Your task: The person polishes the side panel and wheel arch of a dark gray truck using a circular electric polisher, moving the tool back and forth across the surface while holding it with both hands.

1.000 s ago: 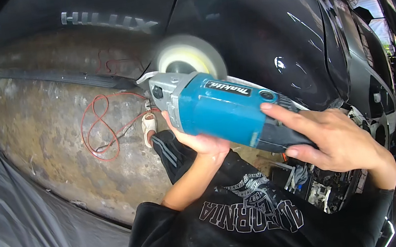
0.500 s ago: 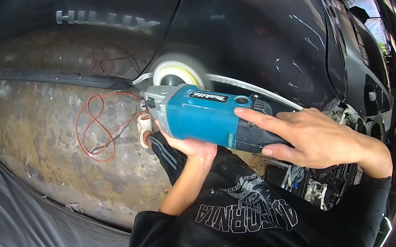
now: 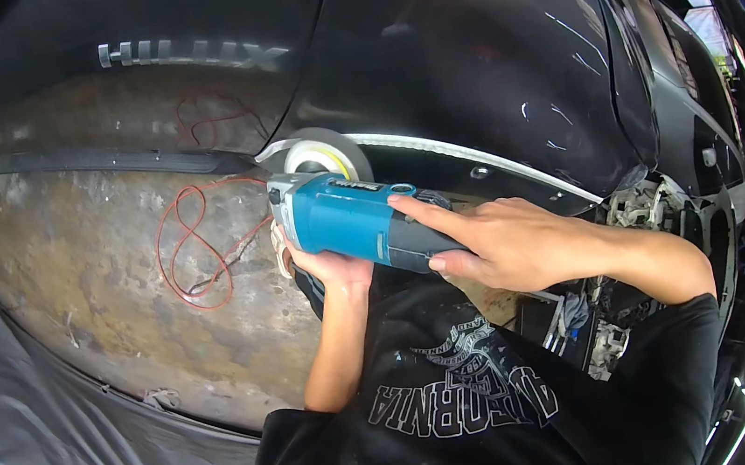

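Observation:
A blue polisher (image 3: 333, 219) with a black rear grip is held across in front of me, beside a glossy black vehicle panel (image 3: 452, 53). My left hand (image 3: 337, 270) cups the front of its body from below. My right hand (image 3: 514, 237) wraps the rear grip, its index finger stretched along the top. The round polishing pad (image 3: 320, 156) faces the lower edge of the panel, by a pale strip (image 3: 436, 144) along the wheel-arch edge. Its rim looks blurred. Whether the pad touches the panel I cannot tell.
An orange-red cord (image 3: 194, 267) lies looped on the stained concrete floor (image 3: 104, 268). A dark side step (image 3: 100, 161) runs along the vehicle's bottom. Grey sheeting (image 3: 80, 440) covers the lower left. Mechanical parts (image 3: 609, 347) lie at the right, and another vehicle (image 3: 707, 141) stands beyond.
Both hands and the polisher have moved left and slightly toward the panel. The pad now sits lower and more to the left, by the pale strip. My grip is unchanged.

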`<state>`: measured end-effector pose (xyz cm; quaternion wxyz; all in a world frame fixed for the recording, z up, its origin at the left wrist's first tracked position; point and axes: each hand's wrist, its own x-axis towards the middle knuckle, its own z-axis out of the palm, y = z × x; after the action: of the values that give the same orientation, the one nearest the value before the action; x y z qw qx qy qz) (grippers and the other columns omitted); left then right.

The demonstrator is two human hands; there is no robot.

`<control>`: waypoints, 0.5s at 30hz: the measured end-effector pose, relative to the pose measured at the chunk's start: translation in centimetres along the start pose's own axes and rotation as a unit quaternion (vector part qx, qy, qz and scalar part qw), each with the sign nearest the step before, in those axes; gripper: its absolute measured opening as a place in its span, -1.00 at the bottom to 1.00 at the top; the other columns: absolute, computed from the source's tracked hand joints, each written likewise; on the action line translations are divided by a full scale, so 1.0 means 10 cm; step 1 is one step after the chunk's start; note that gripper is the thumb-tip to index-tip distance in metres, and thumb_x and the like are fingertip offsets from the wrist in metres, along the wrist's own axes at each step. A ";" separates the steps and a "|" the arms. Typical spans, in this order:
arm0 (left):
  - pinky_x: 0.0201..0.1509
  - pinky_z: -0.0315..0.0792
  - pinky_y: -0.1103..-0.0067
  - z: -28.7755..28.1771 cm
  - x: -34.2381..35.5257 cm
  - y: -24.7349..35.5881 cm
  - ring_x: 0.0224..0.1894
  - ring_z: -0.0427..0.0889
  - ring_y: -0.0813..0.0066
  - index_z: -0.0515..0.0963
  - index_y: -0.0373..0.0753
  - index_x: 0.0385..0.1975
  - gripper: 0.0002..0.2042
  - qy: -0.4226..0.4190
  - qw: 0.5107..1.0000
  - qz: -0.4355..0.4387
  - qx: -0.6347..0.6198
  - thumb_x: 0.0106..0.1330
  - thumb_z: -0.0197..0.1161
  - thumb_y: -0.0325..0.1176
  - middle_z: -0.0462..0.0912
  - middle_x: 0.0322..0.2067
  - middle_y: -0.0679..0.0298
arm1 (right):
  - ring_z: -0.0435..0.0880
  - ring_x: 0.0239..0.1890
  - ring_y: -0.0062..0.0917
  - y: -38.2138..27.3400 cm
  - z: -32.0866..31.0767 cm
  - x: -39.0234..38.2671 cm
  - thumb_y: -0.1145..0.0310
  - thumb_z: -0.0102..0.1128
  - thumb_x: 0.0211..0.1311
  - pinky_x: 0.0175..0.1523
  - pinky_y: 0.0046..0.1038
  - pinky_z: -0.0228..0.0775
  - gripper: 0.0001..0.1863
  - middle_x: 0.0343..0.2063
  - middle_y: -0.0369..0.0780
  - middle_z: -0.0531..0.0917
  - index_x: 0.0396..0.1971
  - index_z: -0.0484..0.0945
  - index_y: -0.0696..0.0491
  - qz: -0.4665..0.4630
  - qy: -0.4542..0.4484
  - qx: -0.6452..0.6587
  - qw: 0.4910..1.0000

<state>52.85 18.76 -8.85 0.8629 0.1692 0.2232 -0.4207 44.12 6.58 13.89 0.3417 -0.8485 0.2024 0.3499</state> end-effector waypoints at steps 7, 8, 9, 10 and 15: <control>0.29 0.35 0.32 0.54 -0.45 -0.33 0.18 0.48 0.24 0.41 -0.14 0.19 -0.38 -0.020 1.000 -0.012 0.002 0.43 -0.25 0.23 0.51 0.14 0.21 | 0.64 -0.15 0.03 0.10 -0.05 -0.86 0.22 0.07 0.34 -0.04 -0.13 0.48 -0.20 -0.09 0.09 0.62 0.48 -0.12 -0.10 0.046 0.019 0.015 0.999; 0.29 0.34 0.33 0.69 -0.54 -0.40 0.18 0.47 0.26 0.36 -0.14 0.23 -0.36 -0.028 1.000 0.004 0.000 0.43 -0.25 0.24 0.49 0.15 0.22 | 0.62 -0.08 0.05 0.14 -0.09 -1.02 0.23 0.11 0.30 0.02 -0.14 0.48 -0.20 -0.02 0.10 0.59 0.47 -0.07 -0.08 0.035 0.040 -0.003 0.999; 0.29 0.33 0.35 0.84 -0.63 -0.45 0.18 0.47 0.28 0.32 -0.14 0.28 -0.34 -0.036 0.999 0.022 -0.002 0.43 -0.25 0.25 0.48 0.16 0.23 | 0.61 -0.04 0.05 0.20 -0.09 -1.15 0.24 0.14 0.25 0.06 -0.15 0.48 -0.21 0.02 0.11 0.58 0.45 0.02 -0.04 0.007 0.072 0.003 0.997; 0.29 0.33 0.35 0.97 -0.69 -0.49 0.18 0.47 0.28 0.32 -0.14 0.28 -0.34 -0.042 0.999 0.021 0.004 0.43 -0.25 0.25 0.48 0.16 0.23 | 0.61 -0.01 0.06 0.28 -0.07 -1.31 0.25 0.18 0.19 0.10 -0.17 0.48 -0.21 0.05 0.11 0.56 0.42 0.11 0.00 -0.017 0.104 0.014 0.994; 0.28 0.33 0.40 1.50 -0.66 -0.60 0.19 0.46 0.31 0.28 -0.17 0.30 -0.31 -0.102 0.990 0.069 0.073 0.41 -0.20 0.28 0.46 0.17 0.25 | 0.67 -0.14 0.00 0.78 0.06 -1.46 0.28 0.21 0.13 -0.03 -0.23 0.52 -0.24 -0.11 0.05 0.66 0.39 0.23 -0.07 -0.136 0.290 0.045 0.946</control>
<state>48.08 12.29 6.65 0.8933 0.2030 0.0901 -0.3908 29.48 3.15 20.83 0.3509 -0.9163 0.1908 0.0295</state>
